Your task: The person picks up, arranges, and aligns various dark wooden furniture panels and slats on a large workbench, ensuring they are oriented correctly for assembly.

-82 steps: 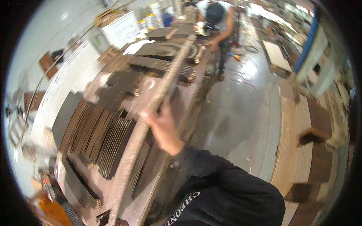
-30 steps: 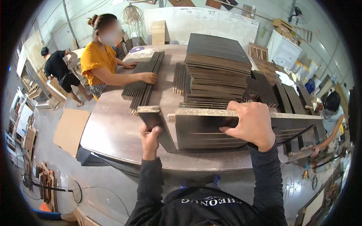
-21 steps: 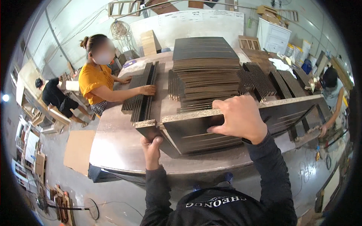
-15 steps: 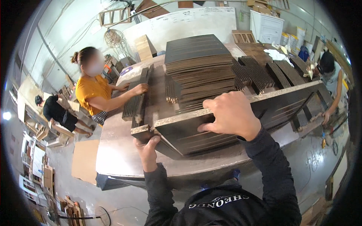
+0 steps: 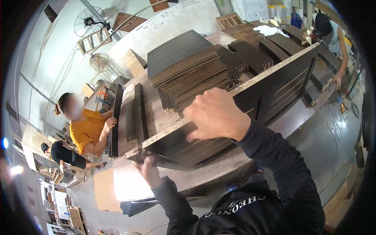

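Note:
A long dark panel (image 5: 266, 73) with a raw particleboard edge stands on its side, slanting across the table. My right hand (image 5: 217, 113) is closed over its upper edge, thumb on the near face. At its near left end a short dark board (image 5: 134, 155) meets it at a corner. My left hand (image 5: 149, 172) grips that corner from below, thumb up; its other fingers are hidden behind the board. At the far right, a co-worker's hand (image 5: 336, 81) is at the frame's other end.
Behind the panel rises a tall stack of dark boards (image 5: 180, 53). Bundles of dark strips (image 5: 250, 56) lie beside it. At left, a person in a yellow shirt (image 5: 88, 131) holds a long dark strip (image 5: 114, 131) at the table (image 5: 172, 172). Another person in black (image 5: 62, 150) bends farther back.
My view has turned, so the scene appears tilted. The person in yellow has lifted a dark strip away from the bundle to the left. Both my hands keep their grips.

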Action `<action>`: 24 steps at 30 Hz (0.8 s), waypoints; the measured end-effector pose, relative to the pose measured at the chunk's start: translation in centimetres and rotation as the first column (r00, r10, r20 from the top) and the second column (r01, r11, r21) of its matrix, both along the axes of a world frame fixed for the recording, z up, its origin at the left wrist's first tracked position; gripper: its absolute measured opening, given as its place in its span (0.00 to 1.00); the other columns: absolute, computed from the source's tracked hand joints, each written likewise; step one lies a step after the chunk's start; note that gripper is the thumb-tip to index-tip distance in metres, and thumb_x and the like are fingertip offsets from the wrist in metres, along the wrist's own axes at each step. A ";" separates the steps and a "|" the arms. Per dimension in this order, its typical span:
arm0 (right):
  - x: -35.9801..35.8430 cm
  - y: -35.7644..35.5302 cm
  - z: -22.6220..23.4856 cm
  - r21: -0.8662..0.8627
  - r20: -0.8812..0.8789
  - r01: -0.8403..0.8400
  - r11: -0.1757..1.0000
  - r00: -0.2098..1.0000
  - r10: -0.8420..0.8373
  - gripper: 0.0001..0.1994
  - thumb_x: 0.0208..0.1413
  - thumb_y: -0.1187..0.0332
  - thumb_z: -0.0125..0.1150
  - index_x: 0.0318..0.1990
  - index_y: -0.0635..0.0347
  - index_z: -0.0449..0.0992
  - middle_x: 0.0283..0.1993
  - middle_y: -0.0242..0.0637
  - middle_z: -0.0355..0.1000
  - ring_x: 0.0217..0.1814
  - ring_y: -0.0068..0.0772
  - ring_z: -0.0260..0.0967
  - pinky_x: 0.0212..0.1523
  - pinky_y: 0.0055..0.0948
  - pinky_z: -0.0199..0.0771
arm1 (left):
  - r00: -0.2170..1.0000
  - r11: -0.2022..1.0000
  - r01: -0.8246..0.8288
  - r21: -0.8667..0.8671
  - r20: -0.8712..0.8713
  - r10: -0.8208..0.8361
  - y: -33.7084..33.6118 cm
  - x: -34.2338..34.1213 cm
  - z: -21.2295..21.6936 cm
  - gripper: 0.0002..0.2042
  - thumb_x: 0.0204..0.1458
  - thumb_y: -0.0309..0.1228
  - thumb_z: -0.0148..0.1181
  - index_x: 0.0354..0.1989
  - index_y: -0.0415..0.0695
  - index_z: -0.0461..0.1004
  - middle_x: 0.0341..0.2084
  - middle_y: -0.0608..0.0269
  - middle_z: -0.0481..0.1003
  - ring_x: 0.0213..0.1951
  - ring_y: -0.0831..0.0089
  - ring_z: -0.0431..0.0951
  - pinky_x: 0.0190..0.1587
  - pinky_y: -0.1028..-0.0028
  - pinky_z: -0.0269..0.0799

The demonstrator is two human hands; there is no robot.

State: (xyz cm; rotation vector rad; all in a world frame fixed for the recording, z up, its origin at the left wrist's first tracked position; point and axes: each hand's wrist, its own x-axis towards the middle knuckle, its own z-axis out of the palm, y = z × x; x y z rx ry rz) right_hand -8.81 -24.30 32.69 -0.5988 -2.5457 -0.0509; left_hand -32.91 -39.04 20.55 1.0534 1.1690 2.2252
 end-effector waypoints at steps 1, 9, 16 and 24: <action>-0.2 0.2 -0.1 0.007 -0.013 0.001 1.000 1.000 -0.001 0.19 0.31 0.50 0.70 0.17 0.56 0.74 0.14 0.39 0.68 0.19 0.41 0.70 0.22 0.33 0.68 | 0.994 0.996 -0.091 -0.018 -0.056 0.090 0.2 0.1 0.1 0.19 0.39 0.23 0.62 0.43 0.38 0.69 0.34 0.65 0.71 0.36 0.74 0.71 0.40 0.76 0.67; -0.6 0.5 0.0 0.010 -0.001 -0.033 0.999 0.999 0.033 0.19 0.31 0.51 0.71 0.18 0.57 0.75 0.15 0.38 0.69 0.21 0.40 0.71 0.24 0.33 0.69 | 0.974 0.978 -0.205 -0.049 -0.111 0.198 1.0 0.2 0.0 0.19 0.40 0.28 0.63 0.43 0.42 0.68 0.30 0.68 0.69 0.32 0.78 0.67 0.35 0.79 0.65; -0.5 0.7 0.1 0.006 -0.005 -0.015 1.000 1.000 0.015 0.19 0.31 0.50 0.71 0.18 0.57 0.74 0.14 0.37 0.69 0.20 0.40 0.70 0.22 0.33 0.68 | 0.997 0.997 -0.079 -0.008 0.002 0.079 1.3 -1.0 -0.4 0.17 0.39 0.25 0.66 0.39 0.42 0.69 0.29 0.68 0.71 0.31 0.77 0.71 0.37 0.78 0.69; -0.8 0.6 1.2 -0.129 0.070 -0.073 0.989 0.994 0.083 0.26 0.36 0.47 0.68 0.35 0.61 0.75 0.25 0.40 0.72 0.29 0.38 0.71 0.34 0.34 0.68 | 0.997 1.000 -0.008 -0.029 -0.080 0.006 1.3 -2.3 -1.0 0.21 0.39 0.27 0.67 0.43 0.37 0.68 0.33 0.63 0.73 0.36 0.72 0.74 0.43 0.73 0.72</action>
